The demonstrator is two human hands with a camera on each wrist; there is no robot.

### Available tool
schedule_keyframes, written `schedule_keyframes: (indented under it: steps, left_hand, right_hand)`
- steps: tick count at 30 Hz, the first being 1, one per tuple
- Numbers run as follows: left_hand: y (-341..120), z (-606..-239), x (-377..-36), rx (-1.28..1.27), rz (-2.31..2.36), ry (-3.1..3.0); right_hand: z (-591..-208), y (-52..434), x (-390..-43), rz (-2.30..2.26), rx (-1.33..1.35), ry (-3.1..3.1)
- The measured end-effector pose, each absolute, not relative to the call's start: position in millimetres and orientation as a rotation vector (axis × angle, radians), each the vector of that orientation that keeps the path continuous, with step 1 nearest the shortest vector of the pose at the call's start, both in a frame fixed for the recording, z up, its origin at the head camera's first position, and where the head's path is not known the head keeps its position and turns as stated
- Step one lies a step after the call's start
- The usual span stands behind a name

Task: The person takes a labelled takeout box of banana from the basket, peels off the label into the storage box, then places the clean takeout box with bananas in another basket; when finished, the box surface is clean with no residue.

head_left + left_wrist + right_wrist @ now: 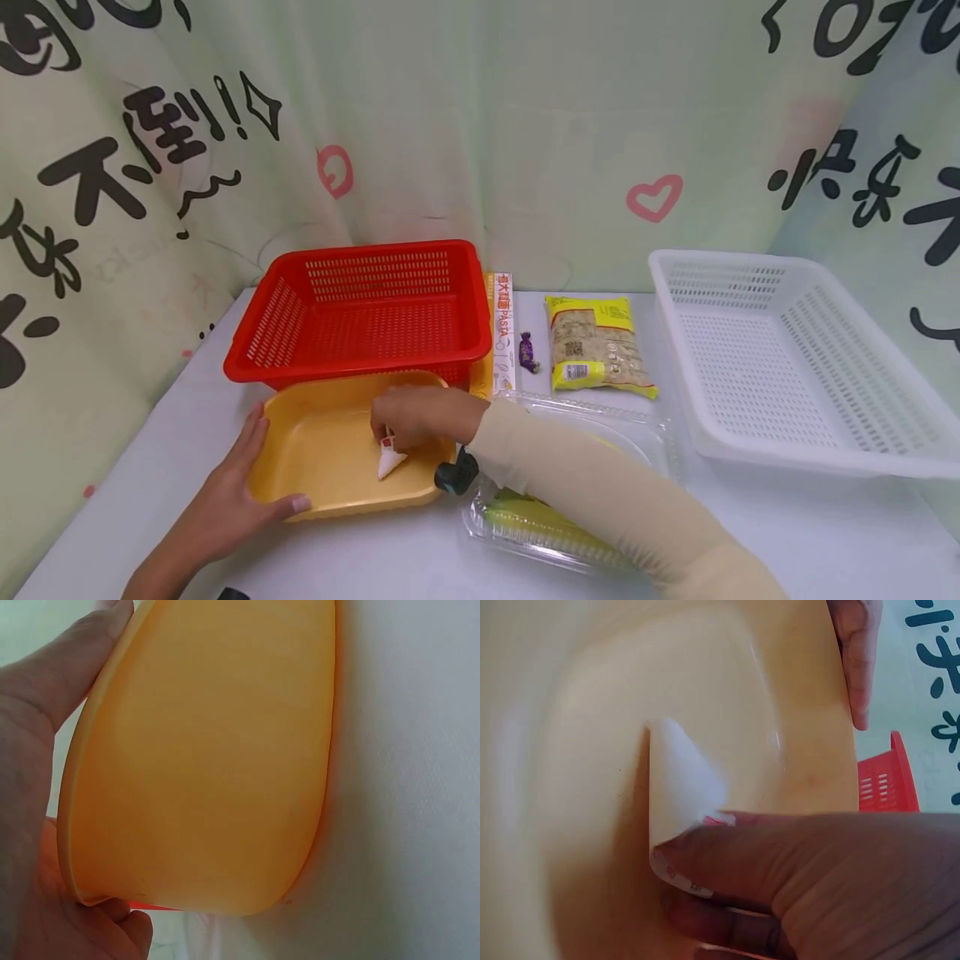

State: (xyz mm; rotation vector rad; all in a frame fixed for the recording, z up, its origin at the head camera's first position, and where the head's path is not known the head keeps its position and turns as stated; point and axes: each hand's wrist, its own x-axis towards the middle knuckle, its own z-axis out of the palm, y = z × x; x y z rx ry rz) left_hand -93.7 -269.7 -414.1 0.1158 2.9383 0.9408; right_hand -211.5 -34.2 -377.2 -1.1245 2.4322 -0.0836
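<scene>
A shallow yellow basin (330, 467) sits on the table in the head view. My left hand (232, 492) holds its left corner, thumb on the near rim and fingers along the left side. The left wrist view shows the basin's outer wall (202, 772) close up, with fingertips bent round the rim. Over the basin's inside, my right hand (420, 415) pinches a small white wrapper-like piece with red print (390, 460). In the right wrist view its white end (679, 780) flares like a cone near the basin floor; the rest is hidden by the fingers.
Behind the basin stands a red basket (360, 333). A pasta box (504, 333), a purple-wrapped candy (527, 352) and a yellow-and-clear food bag (598, 346) lie right of it. A clear clamshell with corn (547, 529) is under my right forearm; a white basket (750, 383) stands far right.
</scene>
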Motion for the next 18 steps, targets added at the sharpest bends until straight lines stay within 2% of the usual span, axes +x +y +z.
schedule_keyframes:
  steps: [18]
  left_hand:
    - [-269.9, -415.1, -93.4, 0.104, 0.936, 2.932]
  right_hand:
    - [-377.8, -34.6, -215.3, -0.074, -1.118, 2.565]
